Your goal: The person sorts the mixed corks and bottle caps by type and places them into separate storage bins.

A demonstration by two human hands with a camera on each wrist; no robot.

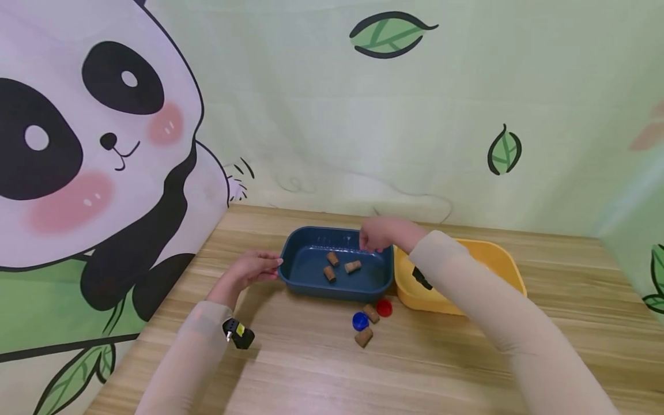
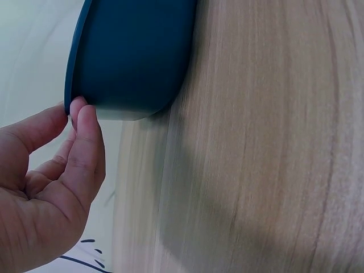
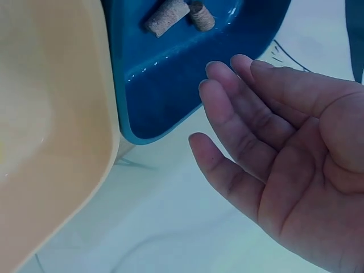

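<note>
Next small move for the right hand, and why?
Probably bring the right hand to the cork beside the red cap. The hand looks empty by the blue tray; three corks lie inside it, two outside on the table, and the left hand pinches the tray's rim, which should steady it.

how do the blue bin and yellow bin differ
The blue bin is dark navy; the yellow bin is bright. The left hand pinches the blue bin's rim, while no hand grips the yellow bin. The blue bin's floor shows three corks; the right sleeve hides part of the yellow bin's inside. Both have rounded corners and stand on the wooden table.
</note>
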